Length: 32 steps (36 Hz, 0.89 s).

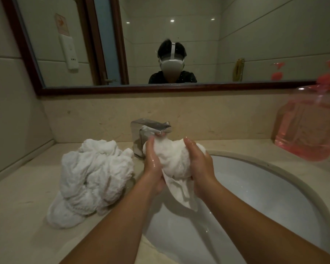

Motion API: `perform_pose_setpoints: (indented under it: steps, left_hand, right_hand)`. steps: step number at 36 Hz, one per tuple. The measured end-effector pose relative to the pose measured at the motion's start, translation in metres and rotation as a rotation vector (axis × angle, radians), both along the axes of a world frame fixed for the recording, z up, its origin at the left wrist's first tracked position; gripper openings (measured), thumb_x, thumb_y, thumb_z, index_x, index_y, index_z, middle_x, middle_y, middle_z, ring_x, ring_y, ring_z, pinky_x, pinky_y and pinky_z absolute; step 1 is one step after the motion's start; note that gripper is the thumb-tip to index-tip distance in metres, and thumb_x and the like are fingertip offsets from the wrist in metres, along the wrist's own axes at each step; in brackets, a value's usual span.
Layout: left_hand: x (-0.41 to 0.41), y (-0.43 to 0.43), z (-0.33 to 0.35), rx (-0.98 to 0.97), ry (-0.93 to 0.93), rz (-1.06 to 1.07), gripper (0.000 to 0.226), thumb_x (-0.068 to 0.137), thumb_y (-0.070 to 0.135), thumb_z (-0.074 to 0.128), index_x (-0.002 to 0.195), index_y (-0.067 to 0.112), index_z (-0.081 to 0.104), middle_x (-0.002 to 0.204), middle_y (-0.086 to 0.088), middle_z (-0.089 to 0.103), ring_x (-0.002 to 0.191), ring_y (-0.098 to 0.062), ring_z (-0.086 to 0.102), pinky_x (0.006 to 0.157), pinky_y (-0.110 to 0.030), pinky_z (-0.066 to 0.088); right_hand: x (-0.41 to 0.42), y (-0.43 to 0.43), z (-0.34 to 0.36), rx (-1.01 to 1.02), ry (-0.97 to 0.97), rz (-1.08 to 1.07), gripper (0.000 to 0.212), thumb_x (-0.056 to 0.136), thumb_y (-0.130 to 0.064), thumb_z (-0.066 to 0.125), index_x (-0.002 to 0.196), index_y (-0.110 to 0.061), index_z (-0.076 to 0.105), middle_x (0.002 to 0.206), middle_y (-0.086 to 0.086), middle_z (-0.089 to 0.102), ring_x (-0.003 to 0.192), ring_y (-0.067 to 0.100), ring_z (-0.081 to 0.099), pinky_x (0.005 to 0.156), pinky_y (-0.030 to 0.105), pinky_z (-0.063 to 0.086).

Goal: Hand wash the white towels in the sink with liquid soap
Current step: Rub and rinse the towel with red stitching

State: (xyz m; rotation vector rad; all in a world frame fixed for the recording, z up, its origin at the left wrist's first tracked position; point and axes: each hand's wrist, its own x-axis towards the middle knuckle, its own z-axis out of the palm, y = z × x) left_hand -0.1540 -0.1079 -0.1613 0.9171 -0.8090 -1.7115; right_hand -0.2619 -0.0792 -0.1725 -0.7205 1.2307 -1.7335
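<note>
Head view: a wet, bunched white towel [172, 162] is held up over the far left part of the white oval sink basin [274, 197], right under the spout of the square chrome tap [152, 126]. It is gripped from both sides. The left hand [153, 166], wet and glistening, is curled round its left flank, and the right hand [200, 168] is curled round its right flank, so the bundle is squeezed between the two palms. A loose flap of the towel is seen hanging down between the wrists, above the basin. Whether water is running from the spout cannot be told.

To the left of the sink, a heap of crumpled white towels [95, 178] is piled on the beige stone tabletop [17, 206], just beside the left forearm. At the far right, a translucent pink soap bottle with a pump [305, 126] is stood on the tabletop, blurred and well apart from the hands. On the far wall, a dark wood-framed mirror [122, 90] is mounted, and the person's dark top and white headset are reflected in it.
</note>
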Motion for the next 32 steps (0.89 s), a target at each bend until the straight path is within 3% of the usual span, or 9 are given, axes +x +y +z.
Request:
perform_pose_setpoints:
  steps: [4,8,14,18,23,29,32]
  left_hand:
    - [0.003,-0.003,0.001,0.035,0.035,-0.017,0.105,0.089,0.093,0.026,0.126,0.008,0.075,0.118,-0.021,0.077,0.105,-0.038,0.077,0.086,-0.048,0.061]
    - [0.004,-0.007,0.0,0.058,0.023,0.007,0.094,0.099,0.082,0.028,0.123,0.004,0.074,0.112,-0.024,0.078,0.1,-0.04,0.078,0.087,-0.051,0.06]
    - [0.002,-0.008,-0.001,0.001,-0.147,0.064,0.054,0.101,0.06,0.061,0.117,0.01,0.074,0.103,-0.017,0.081,0.095,-0.037,0.079,0.093,-0.057,0.062]
    - [-0.003,-0.017,-0.013,0.002,-0.242,0.069,0.071,0.079,0.072,0.078,0.125,0.019,0.071,0.107,-0.012,0.081,0.093,-0.037,0.08,0.086,-0.06,0.064]
    - [-0.002,-0.014,-0.012,-0.022,-0.289,0.143,0.096,0.053,0.084,0.077,0.124,0.02,0.071,0.106,-0.009,0.08,0.092,-0.034,0.079,0.084,-0.056,0.065]
    - [0.001,-0.007,-0.01,-0.114,-0.398,0.186,0.056,0.077,0.05,0.09,0.119,0.017,0.072,0.102,-0.005,0.08,0.092,-0.024,0.079,0.091,-0.047,0.064]
    - [0.001,-0.006,-0.01,-0.149,-0.394,0.199,0.06,0.073,0.054,0.091,0.119,0.019,0.073,0.101,-0.004,0.081,0.093,-0.022,0.079,0.093,-0.047,0.064]
  right_hand:
    - [0.002,-0.001,-0.001,0.012,0.063,-0.017,0.031,0.092,-0.043,0.076,0.111,-0.019,0.077,0.107,0.003,0.081,0.103,0.024,0.077,0.097,0.048,0.062]
    - [0.005,0.004,0.004,-0.025,0.099,-0.012,0.018,0.096,-0.032,0.07,0.106,-0.017,0.075,0.103,0.007,0.079,0.098,0.025,0.077,0.088,0.044,0.062]
    - [0.004,0.0,-0.003,-0.008,0.104,-0.057,0.02,0.097,-0.031,0.067,0.112,-0.017,0.071,0.104,0.007,0.076,0.097,0.025,0.074,0.077,0.038,0.061]
    - [0.002,-0.003,-0.008,0.032,0.124,-0.05,0.022,0.1,-0.031,0.064,0.118,-0.018,0.063,0.11,0.007,0.072,0.098,0.024,0.071,0.076,0.037,0.059]
    - [0.004,-0.008,-0.012,0.059,0.229,-0.011,0.023,0.1,-0.038,0.067,0.117,-0.022,0.064,0.111,0.004,0.073,0.1,0.022,0.072,0.085,0.042,0.062]
    - [0.005,-0.008,-0.014,0.1,0.371,0.001,0.046,0.084,-0.065,0.073,0.108,-0.026,0.072,0.103,-0.002,0.078,0.097,0.021,0.076,0.092,0.051,0.063]
    - [0.005,-0.008,-0.014,0.096,0.407,-0.003,0.045,0.087,-0.068,0.07,0.108,-0.029,0.07,0.103,-0.004,0.078,0.098,0.019,0.076,0.093,0.05,0.062]
